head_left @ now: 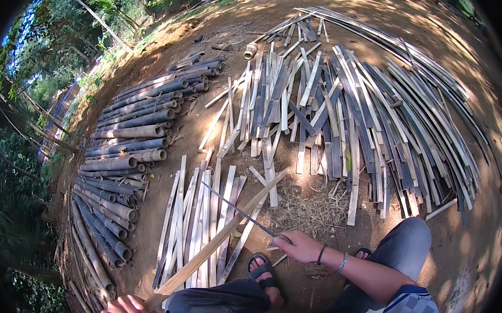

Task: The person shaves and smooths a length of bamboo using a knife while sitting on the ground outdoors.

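Observation:
At the lower edge my left hand [129, 310] is closed around the near end of a long bamboo slat [213, 244]. The slat slants up and away to the right, passing over my left thigh. My right hand [297, 246] grips the short handle of a long, thin-bladed knife [252, 221]. Its dark blade points to the far left and crosses the slat past the middle. Whether the edge touches the slat, I cannot tell. Beneath the slat lies a bundle of pale split bamboo strips [199, 225] on the ground.
Round bamboo poles [142, 131] are stacked to the left. A large spread of split strips [347, 111] covers the ground ahead and right. Thin shavings [311, 207] lie before my sandalled foot [266, 277]. Trees and undergrowth [38, 112] border the left side.

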Demonstrator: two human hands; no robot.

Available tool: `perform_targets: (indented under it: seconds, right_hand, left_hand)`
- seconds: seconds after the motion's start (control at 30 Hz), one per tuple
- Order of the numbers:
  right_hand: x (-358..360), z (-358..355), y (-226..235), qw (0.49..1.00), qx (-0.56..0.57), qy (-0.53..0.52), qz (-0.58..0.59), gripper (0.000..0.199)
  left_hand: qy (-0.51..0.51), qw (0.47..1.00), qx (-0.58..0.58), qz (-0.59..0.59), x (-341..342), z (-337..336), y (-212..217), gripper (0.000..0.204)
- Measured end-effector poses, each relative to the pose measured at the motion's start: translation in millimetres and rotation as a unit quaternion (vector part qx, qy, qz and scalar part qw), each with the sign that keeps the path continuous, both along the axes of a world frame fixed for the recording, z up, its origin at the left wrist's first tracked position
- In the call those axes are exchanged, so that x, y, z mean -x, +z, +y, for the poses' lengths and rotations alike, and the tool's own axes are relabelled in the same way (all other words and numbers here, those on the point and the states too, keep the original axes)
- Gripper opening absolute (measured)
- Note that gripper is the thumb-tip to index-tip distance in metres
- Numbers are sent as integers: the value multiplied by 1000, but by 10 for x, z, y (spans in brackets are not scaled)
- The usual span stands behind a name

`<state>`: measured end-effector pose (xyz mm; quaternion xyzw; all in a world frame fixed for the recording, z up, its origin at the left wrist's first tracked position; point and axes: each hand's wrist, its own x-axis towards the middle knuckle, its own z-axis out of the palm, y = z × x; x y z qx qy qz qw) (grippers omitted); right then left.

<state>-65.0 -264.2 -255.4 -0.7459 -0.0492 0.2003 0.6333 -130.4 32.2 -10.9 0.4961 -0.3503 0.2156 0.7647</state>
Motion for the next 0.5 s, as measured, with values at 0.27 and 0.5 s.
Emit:
perform_targets:
  seconds: [0.27, 0.5]
  right_hand:
    - [191, 276, 567, 1000, -7, -13, 2, 48]
    - [671, 418, 1124, 966, -41, 186, -174, 43]
  left_hand:
    - [89, 996, 12, 1, -141, -31, 42, 47]
    - [-4, 1000, -15, 1, -70, -161, 62, 46]
